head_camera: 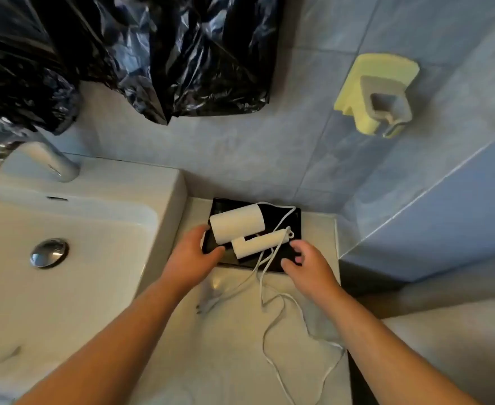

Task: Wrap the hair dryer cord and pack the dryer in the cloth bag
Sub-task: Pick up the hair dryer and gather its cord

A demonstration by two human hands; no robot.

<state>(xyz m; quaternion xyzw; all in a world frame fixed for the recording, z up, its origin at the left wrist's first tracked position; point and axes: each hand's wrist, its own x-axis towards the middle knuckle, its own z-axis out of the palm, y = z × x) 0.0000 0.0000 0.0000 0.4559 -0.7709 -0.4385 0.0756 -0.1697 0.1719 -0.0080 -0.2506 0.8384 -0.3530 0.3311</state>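
Note:
A white hair dryer (237,226) with its handle folded lies on a flat black cloth bag (284,220) on the counter beside the sink. Its white cord (272,323) runs off the handle end and trails in loose loops over the counter toward me, and the plug (208,302) looks blurred near my left wrist. My left hand (192,255) grips the bag's left edge, thumb on top, just beside the dryer's barrel. My right hand (307,266) hovers with loosely curled fingers over the bag's front right corner; I see nothing held in it.
A white sink (74,258) with a chrome drain plug (49,252) and a tap (50,162) fills the left. Black plastic sheeting (152,54) hangs on the blue tiled wall. A yellow and grey holder (377,95) is fixed to the wall at right.

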